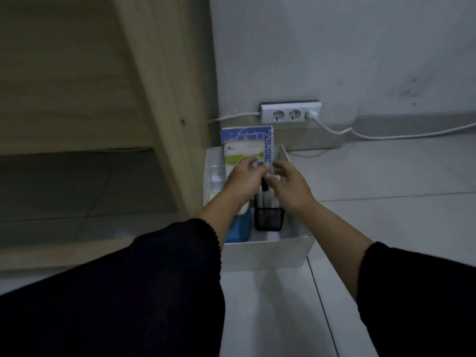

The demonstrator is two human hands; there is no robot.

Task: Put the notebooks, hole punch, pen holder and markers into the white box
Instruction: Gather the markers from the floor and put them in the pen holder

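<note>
White box [268, 251] sits at frame centre on the floor. Mesh pen holder [269, 219] with markers [268, 202] stands inside at lower centre. Blue spiral notebook [247, 134] and a smaller green-and-white notebook [243, 153] are propped upright at the far wall, probably to save room. Left hand [244, 180] is pinched on a dark marker [342, 188]; right hand [292, 185] is spread, fingers apart, beside it. Blue object [238, 231], perhaps the hole punch, is mostly hidden by the left arm. Wooden furniture [164, 99] crowds the left; power strip [291, 112] at upper centre.
</note>
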